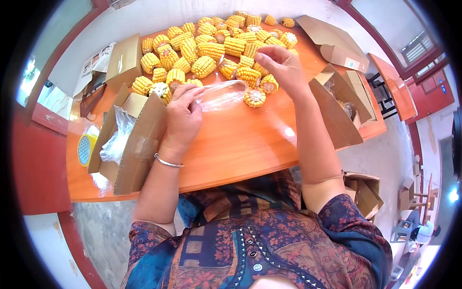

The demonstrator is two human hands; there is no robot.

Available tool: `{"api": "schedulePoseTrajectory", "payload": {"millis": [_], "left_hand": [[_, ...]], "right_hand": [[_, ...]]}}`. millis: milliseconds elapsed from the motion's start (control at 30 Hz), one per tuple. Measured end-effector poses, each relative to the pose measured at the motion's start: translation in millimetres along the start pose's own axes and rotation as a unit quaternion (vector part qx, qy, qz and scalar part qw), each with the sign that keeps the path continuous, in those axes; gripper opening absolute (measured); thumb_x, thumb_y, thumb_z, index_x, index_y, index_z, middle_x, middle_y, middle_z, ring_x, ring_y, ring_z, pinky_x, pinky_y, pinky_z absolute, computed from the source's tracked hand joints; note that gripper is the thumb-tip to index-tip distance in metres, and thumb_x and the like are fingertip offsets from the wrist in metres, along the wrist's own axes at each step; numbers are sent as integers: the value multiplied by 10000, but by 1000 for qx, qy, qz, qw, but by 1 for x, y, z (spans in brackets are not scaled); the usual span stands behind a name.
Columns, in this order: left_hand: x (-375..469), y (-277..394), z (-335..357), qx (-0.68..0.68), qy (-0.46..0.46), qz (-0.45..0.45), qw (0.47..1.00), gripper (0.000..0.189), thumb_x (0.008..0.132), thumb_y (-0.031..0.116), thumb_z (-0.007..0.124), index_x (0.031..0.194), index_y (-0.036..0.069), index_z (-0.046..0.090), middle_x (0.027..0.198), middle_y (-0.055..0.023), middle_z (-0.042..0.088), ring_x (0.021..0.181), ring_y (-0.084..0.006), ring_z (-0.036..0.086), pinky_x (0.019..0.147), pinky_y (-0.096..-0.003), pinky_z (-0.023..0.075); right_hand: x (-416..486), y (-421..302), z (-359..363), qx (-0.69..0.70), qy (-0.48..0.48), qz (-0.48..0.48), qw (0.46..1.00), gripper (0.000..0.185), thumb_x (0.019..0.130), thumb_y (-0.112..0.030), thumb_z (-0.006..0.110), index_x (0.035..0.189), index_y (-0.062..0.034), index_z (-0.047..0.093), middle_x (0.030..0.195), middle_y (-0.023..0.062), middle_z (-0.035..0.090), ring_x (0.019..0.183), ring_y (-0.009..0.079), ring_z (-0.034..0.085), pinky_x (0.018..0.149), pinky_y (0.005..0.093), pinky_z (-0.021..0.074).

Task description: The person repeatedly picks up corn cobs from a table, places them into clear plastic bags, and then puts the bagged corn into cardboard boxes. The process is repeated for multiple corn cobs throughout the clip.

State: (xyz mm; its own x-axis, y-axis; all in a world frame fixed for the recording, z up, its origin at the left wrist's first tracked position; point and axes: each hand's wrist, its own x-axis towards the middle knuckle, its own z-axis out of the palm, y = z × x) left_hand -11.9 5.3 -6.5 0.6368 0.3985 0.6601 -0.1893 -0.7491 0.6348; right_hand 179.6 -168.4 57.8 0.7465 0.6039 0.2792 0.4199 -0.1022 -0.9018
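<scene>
My left hand [186, 112] pinches one end of a clear plastic bag [225, 99], which stretches to the right just above the orange tabletop [234, 144]. A silver bangle [168, 161] circles my left wrist. My right hand [279, 67] is raised near the right side of a pile of yellow corn cob pieces [204, 67], its thumb and fingers curled towards each other. Whether anything thin sits between those fingertips is not visible. Close to the bag's right end lies a cut cob piece [255, 98], its pale cut face showing.
At left, an open cardboard box [135, 159] holds crumpled plastic, beside a roll of yellow tape [86, 150]. Another open cardboard box [335, 108] stands at right. Behind are a closed carton [123, 63] and a cardboard sheet [334, 39]. A person [424, 231] sits far right.
</scene>
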Motion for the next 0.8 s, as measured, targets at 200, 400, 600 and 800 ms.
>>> {"api": "schedulePoseTrajectory", "payload": {"millis": [200, 400, 600, 800], "left_hand": [[0, -4, 2, -17, -2, -15, 1000, 399, 716, -175, 495, 1023, -6, 685, 1034, -76, 616, 730, -105, 563, 592, -213, 439], [0, 0, 1, -23, -4, -26, 999, 406, 732, -175, 505, 1052, 0, 683, 1057, -51, 599, 661, -60, 503, 556, -196, 407], [-2, 1, 2, -37, -18, -45, 998, 381, 757, -164, 521, 1065, -6, 679, 1099, -44, 591, 641, -29, 480, 537, -175, 385], [-2, 10, 2, -61, -44, -66, 995, 361, 758, -157, 529, 1054, -12, 678, 1086, -61, 596, 636, -45, 501, 539, -185, 401]], "right_hand": [[-12, 19, 21, -389, 10, -116, 914, 346, 749, -261, 770, 955, -11, 649, 916, 157, 644, 937, 312, 590, 825, 404, 489], [-11, 21, 38, -484, 1, -107, 869, 382, 725, -272, 784, 927, 9, 624, 967, 205, 596, 977, 346, 566, 860, 426, 459], [-6, 24, 36, -484, -1, -100, 869, 402, 693, -265, 810, 904, 26, 631, 927, 196, 621, 970, 334, 568, 854, 409, 471], [-12, 24, 18, -71, 138, -81, 984, 478, 686, -216, 832, 1076, -13, 646, 986, 105, 657, 899, 199, 588, 766, 327, 498]]}}
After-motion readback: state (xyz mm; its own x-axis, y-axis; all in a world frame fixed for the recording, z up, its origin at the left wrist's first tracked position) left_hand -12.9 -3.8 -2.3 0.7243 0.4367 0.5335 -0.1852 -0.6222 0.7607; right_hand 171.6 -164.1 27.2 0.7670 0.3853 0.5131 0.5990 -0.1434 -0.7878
